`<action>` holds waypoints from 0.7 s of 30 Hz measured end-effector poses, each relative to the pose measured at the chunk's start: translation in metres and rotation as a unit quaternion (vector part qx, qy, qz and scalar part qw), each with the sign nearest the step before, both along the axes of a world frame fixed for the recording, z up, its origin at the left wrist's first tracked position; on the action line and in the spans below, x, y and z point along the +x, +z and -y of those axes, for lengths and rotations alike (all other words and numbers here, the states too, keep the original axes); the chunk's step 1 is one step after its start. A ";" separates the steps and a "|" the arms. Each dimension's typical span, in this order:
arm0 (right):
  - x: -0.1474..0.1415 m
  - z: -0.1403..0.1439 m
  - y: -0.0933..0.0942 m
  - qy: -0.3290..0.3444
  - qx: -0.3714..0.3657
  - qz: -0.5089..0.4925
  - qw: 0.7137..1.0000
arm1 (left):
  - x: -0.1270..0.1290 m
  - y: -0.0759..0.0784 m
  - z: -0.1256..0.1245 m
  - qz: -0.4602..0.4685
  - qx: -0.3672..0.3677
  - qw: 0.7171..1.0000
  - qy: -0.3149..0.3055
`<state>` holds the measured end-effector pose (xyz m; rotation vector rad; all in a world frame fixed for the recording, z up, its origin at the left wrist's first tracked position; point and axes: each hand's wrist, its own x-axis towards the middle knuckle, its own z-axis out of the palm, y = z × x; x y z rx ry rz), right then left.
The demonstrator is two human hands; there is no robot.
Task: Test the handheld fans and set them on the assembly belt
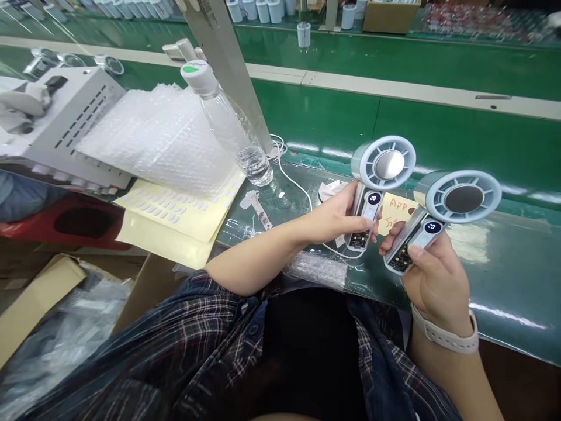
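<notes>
since both handheld fans are lit up above the green bench, left hand (339, 216) wraps one fan (377, 181) by its handle, right hand (432, 275) pinches the other fan (442, 213). light rigid plastic probably, grip handles, not grilles.

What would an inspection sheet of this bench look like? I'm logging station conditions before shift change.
Surface: green glossy bench, reflective.
Job's things: two handheld fans, left fan and right fan; both displays lit.
Clutter: plastic bottle, bubble wrap, yellow sticker sheets, handwritten note.
Grippers: left hand holds left fan; right hand holds right fan.
Cables: white cable crosses bench.
Surroundings: grey vented box, cardboard box.
</notes>
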<state>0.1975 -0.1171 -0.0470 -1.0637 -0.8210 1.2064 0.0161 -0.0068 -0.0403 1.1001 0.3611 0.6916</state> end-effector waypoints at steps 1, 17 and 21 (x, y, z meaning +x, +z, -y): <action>-0.001 -0.001 0.000 0.000 -0.004 -0.005 1.000 | 0.001 0.000 0.000 -0.006 -0.010 1.000 0.012; -0.008 -0.008 -0.006 -0.005 0.003 0.001 1.000 | 0.000 -0.011 -0.012 -0.023 0.033 0.998 0.043; -0.007 -0.007 -0.008 -0.011 0.006 0.010 1.000 | 0.000 -0.011 -0.010 -0.020 0.046 0.998 0.040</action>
